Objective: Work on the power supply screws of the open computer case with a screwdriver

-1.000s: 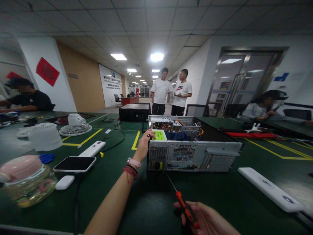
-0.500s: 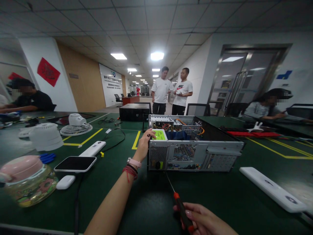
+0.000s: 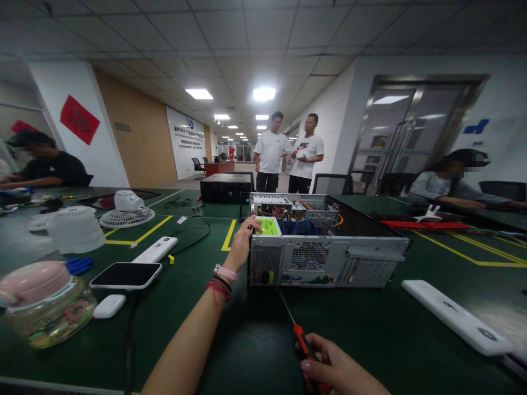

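An opened computer case [image 3: 370, 258] lies on its side with its rear panel facing me. At its near left corner, my left hand [image 3: 246, 230] grips the top edge, fingers on the power supply [image 3: 267, 226] with its bright green label. My right hand [image 3: 325, 362] is closed round the red-and-black handle of a screwdriver [image 3: 304, 345]. The thin shaft points forward, its tip at the lower edge of the rear panel below the power supply. Whether the tip touches a screw cannot be made out. Coloured wires and a dark blue bundle show inside the case.
Left of me on the green table [image 3: 173, 312] are a phone [image 3: 125, 275], a white power strip [image 3: 156, 249], an earbud case [image 3: 109, 306], a pink-lidded jar [image 3: 45, 302] and a fan [image 3: 127, 211]. Another power strip [image 3: 453, 315] lies right. Beyond stands a black case [image 3: 226, 189]; several people are around.
My right hand has shifted slightly and its fingers have turned the screwdriver handle, showing more red. My left hand stays on the case.
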A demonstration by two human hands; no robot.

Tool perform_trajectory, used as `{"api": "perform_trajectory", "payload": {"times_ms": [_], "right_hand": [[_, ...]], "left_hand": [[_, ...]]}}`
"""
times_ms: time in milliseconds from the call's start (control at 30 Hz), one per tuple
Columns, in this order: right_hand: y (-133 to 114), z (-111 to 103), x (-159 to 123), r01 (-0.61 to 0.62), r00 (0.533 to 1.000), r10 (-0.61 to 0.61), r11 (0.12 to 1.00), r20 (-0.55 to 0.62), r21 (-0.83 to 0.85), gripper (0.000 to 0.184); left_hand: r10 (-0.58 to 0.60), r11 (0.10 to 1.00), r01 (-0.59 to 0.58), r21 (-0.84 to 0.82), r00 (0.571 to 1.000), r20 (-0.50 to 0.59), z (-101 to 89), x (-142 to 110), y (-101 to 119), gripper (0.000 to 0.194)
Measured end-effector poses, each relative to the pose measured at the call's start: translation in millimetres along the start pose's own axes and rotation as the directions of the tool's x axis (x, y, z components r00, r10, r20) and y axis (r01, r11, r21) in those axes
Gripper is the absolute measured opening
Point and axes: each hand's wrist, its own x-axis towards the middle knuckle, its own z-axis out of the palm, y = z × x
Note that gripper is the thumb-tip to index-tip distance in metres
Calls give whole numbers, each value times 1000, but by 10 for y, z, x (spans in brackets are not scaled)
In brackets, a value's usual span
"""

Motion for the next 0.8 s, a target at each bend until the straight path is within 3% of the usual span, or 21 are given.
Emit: {"api": "perform_trajectory", "payload": {"times_ms": [133, 333, 467, 800], "right_hand": [[6, -18, 2, -54, 996, 59, 996, -64, 70, 85], [38, -105, -71, -9, 999, -5, 954, 48, 300, 56], [82, -181, -68, -24, 989, -29, 933, 142, 360, 49], [1, -76, -69, 12, 998, -33, 942, 57, 337, 57]], "left_hand": [[-9, 1000, 9, 25, 1000, 1, -3, 1, 22, 36], [-8, 1000, 8, 22, 1000, 2, -6, -6, 35, 37], [-8, 1000, 8, 25, 1000, -2, -2, -5, 29, 37], [-20, 999, 21, 32, 1000, -5, 2, -1, 23, 41]]}}
